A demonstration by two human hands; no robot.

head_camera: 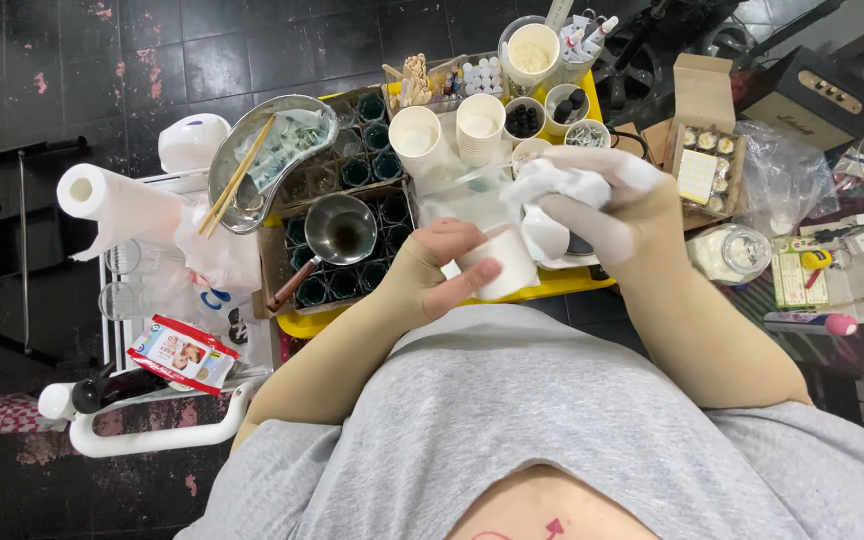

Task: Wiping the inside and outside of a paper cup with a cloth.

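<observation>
White paper cup sits gripped in the left hand, its fingers wrapped round the wall, just above the yellow tray. The gloved right hand clutches a crumpled white tissue pressed against the cup's rim. Wiping looks underway, not finished; stacked cups stand beyond.

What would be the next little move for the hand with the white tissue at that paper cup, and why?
Probably press the crumpled white tissue down into the mouth of the small white paper cup and wipe around inside. The left hand already grips the cup, tilted toward the right hand, and the tissue hangs right at its rim. The cup's inside is hidden from view.
</observation>
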